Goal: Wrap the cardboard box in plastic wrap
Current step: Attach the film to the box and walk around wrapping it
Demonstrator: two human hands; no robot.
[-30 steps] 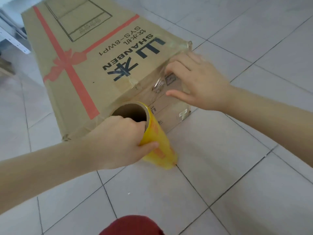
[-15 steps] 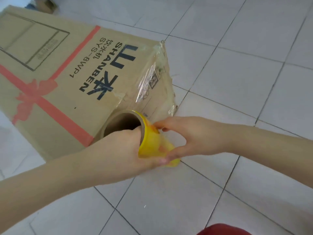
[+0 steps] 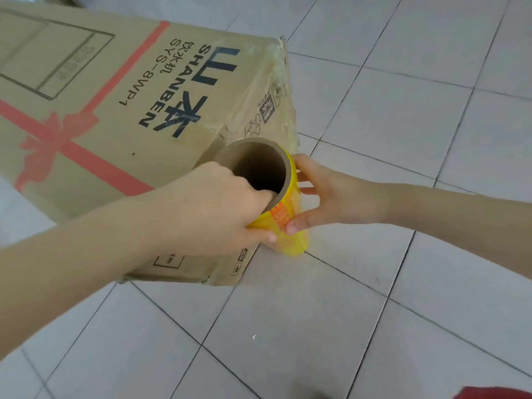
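the box [image 3: 115, 125] lies on the floor [image 3: 374, 298], filling the left and far side; the roll [image 3: 283, 217] stands before its right end, between the left hand [image 3: 213, 208] on its left and the right hand [image 3: 331, 194] on its right

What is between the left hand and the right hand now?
The yellow roll of plastic wrap stands between the left hand and right hand; both hold it, head view.
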